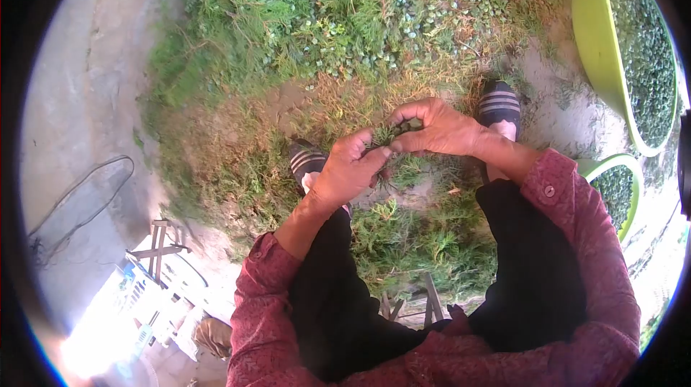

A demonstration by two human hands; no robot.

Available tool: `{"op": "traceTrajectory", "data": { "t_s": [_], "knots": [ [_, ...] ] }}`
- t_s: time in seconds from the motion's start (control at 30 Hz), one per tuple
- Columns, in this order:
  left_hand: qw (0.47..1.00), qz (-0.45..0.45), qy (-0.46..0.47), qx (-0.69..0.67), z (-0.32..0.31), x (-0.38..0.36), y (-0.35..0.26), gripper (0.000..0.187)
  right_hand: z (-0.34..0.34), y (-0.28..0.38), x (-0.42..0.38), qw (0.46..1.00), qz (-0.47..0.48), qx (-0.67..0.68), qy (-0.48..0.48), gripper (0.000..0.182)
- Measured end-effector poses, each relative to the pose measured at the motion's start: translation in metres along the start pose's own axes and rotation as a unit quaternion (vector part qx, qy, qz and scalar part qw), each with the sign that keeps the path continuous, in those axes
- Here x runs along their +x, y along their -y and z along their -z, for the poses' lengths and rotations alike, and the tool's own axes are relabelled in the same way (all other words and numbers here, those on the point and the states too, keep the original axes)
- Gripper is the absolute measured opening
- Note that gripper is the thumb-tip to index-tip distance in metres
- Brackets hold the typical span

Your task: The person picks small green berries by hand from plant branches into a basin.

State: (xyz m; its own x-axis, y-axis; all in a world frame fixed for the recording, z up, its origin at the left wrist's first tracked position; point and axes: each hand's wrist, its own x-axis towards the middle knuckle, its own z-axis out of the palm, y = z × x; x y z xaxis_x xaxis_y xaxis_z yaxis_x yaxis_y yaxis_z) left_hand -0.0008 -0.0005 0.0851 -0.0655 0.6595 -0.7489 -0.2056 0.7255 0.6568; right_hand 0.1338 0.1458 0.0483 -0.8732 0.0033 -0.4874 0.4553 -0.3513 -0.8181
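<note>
Both hands meet above the ground between my shoes. My left hand (pixel 348 172) pinches a small green conifer sprig (pixel 384 135), its leafy ends sticking out past the fingers. My right hand (pixel 443 130) has its thumb and fingers closed at the same sprig, close to the left fingertips. Several small green cones (pixel 410 126) show in the curl of the right fingers. Beyond the hands lies a heap of cut conifer branches (pixel 324 27), dotted with pale green cones. More loose greenery (pixel 425 243) is spread between my legs.
At the right stand a large lime-green tub (pixel 601 48) and a smaller green tub (pixel 635 178), both holding many small green cones. A dark cable (pixel 90 171) lies on the concrete at left. Near it are a wooden frame (pixel 158 250) and a brown object (pixel 214 336).
</note>
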Motion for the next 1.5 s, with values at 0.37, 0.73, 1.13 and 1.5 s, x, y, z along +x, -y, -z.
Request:
{"op": "traceTrajectory", "data": {
  "t_s": [0.37,0.73,1.13,1.5],
  "knots": [
    [0.985,0.025,-0.031,-0.167,-0.012,0.008,-0.004,0.004,-0.004,-0.019,0.002,0.942,0.248,-0.171,-0.15,0.016],
    [0.932,0.008,0.009,-0.362,0.008,0.002,0.003,0.012,0.016,-0.011,-0.009,0.95,-0.077,0.294,-0.071,0.028],
    [0.881,-0.174,0.032,0.439,0.026,-0.008,0.106,0.022,0.048,-0.048,-0.016,0.916,-0.068,0.366,-0.147,0.022],
    [0.848,-0.324,-0.145,0.394,-0.003,0.107,0.085,0.015,0.033,-0.041,-0.008,0.95,-0.132,0.248,-0.139,0.017]
  ]
}}
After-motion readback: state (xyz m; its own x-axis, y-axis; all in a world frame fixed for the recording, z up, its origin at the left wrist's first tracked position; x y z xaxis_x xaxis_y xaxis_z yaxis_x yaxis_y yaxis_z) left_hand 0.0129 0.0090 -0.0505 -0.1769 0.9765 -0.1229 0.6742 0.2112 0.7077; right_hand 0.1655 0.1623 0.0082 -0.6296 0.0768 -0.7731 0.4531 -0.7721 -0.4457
